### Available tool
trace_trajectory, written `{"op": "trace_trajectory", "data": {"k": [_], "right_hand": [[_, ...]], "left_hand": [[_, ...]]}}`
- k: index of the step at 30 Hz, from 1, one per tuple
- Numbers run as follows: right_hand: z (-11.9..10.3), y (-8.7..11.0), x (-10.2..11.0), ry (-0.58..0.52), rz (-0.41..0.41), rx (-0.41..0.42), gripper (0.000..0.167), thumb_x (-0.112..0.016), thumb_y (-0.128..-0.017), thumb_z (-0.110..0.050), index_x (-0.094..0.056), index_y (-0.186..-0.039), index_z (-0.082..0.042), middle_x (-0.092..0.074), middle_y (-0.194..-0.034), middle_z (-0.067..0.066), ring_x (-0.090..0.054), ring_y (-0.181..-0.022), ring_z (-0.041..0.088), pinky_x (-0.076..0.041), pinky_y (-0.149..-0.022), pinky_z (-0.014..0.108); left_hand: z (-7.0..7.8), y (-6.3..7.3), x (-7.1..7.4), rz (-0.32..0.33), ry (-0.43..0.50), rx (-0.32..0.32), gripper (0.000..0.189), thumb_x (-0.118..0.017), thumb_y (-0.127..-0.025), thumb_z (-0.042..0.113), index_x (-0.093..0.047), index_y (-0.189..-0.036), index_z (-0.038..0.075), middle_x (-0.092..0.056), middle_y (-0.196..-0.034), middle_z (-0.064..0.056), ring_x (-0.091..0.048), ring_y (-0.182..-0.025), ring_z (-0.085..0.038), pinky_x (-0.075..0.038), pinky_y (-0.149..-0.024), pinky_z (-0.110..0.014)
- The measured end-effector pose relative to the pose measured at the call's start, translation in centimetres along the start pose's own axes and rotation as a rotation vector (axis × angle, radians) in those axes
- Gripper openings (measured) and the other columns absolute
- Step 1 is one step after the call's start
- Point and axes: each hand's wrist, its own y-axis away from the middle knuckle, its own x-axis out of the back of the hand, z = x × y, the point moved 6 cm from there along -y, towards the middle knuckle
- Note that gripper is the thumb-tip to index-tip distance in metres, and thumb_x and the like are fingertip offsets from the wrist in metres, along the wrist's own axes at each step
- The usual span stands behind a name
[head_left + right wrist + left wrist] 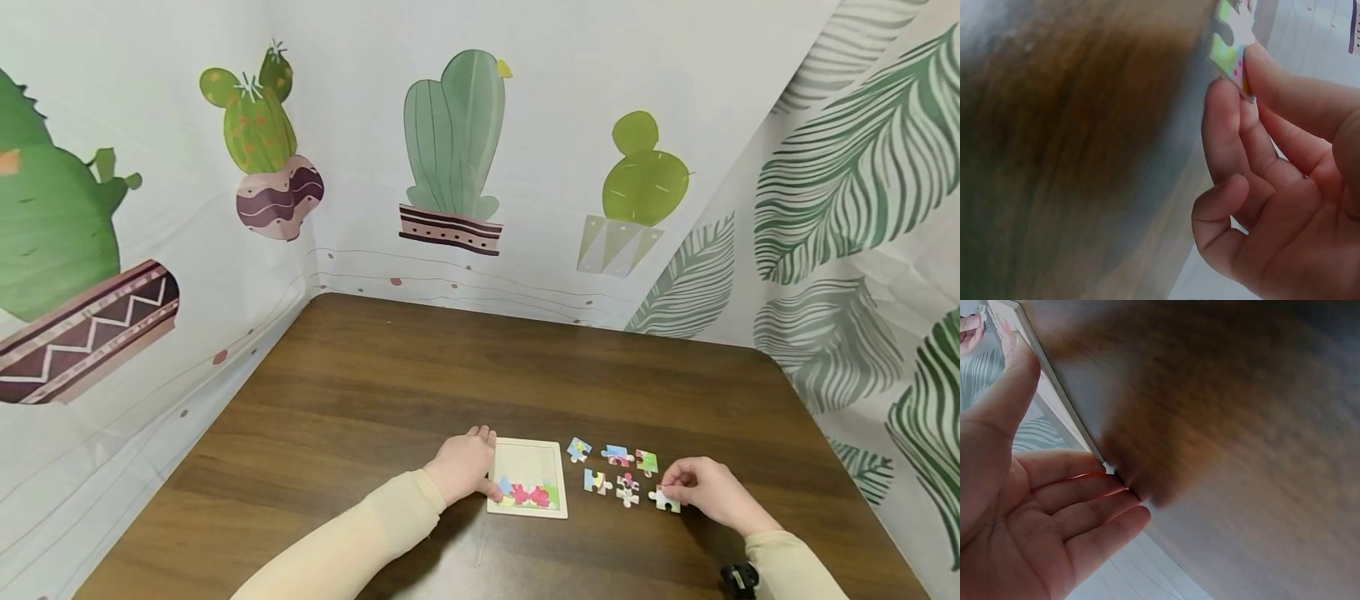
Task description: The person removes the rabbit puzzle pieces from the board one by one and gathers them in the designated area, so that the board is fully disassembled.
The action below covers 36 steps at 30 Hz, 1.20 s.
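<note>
A square wooden puzzle tray [525, 442] lies on the table, with pink, green and blue pieces fitted along its near edge. My left hand [463, 467] rests at its left side with the fingers straight. In the left wrist view the thumb [1021, 356] lies on the tray's rim and the other fingertips are right at its edge. My right hand [701, 486] pinches a puzzle piece [663, 498] between thumb and fingers. That puzzle piece [1230, 56] shows white and green with pink dots in the right wrist view.
Several loose jigsaw pieces [617, 455] lie between the tray and my right hand, in two rough rows. The brown wooden table [420, 358] reaches back to a cloth wall [360, 167] printed with cacti and leaves. A black device [739, 578] sits on the right wrist.
</note>
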Motion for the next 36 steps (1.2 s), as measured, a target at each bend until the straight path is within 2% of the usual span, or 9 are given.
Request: {"op": "trace_trajectory", "data": {"k": [4, 13, 22, 31, 36], "right_hand": [[0.4, 0.0, -0.1, 0.054, 0.023, -0.088, 0.01, -0.074, -0.08, -0.013, -0.066, -0.074, -0.015, -0.058, -0.069, -0.007, -0.047, -0.062, 0.002, -0.04, -0.058, 0.025], [0.4, -0.1, -0.2, 0.087, 0.059, -0.153, 0.009, -0.074, -0.079, -0.013, -0.067, -0.073, -0.014, -0.059, -0.069, -0.005, -0.049, -0.063, 0.008, -0.041, -0.059, 0.028], [0.1, 0.1, -0.4, 0.116, 0.104, -0.128, 0.013, -0.073, -0.078, -0.008, -0.061, -0.076, -0.013, -0.055, -0.066, -0.005, -0.046, -0.059, 0.007, -0.037, -0.055, 0.027], [-1.8, -0.6, -0.1, 0.114, 0.254, -0.069, 0.009, -0.07, -0.081, -0.007, -0.065, -0.079, -0.014, -0.06, -0.07, -0.008, -0.051, -0.063, 0.004, -0.043, -0.059, 0.026], [-3.2, -1.7, -1.3, 0.049, 0.238, -0.052, 0.004, -0.073, -0.081, -0.012, -0.069, -0.082, -0.014, -0.063, -0.07, -0.008, -0.055, -0.064, 0.003, -0.045, -0.058, 0.023]], "left_hand": [[0.1, -0.1, 0.0, -0.002, 0.0, -0.002, 0.098, -0.068, -0.065, 0.067, -0.05, -0.136, 0.002, -0.053, -0.137, -0.011, -0.051, -0.126, -0.021, -0.05, -0.089, -0.026], [0.1, -0.1, 0.2, 0.002, 0.002, 0.001, 0.099, -0.068, -0.065, 0.067, -0.05, -0.137, 0.001, -0.053, -0.137, -0.012, -0.051, -0.126, -0.022, -0.051, -0.089, -0.026], [0.1, -0.2, -0.2, -0.002, 0.004, 0.008, 0.1, -0.068, -0.064, 0.068, -0.05, -0.137, 0.002, -0.053, -0.137, -0.011, -0.05, -0.127, -0.021, -0.05, -0.089, -0.026], [0.1, -0.1, -0.2, -0.009, 0.009, 0.006, 0.099, -0.069, -0.064, 0.066, -0.05, -0.137, 0.001, -0.052, -0.138, -0.011, -0.05, -0.127, -0.022, -0.05, -0.091, -0.027], [0.0, -0.1, 0.0, -0.01, 0.009, 0.004, 0.099, -0.069, -0.065, 0.066, -0.05, -0.137, 0.001, -0.052, -0.138, -0.012, -0.05, -0.127, -0.022, -0.049, -0.092, -0.027]]}}
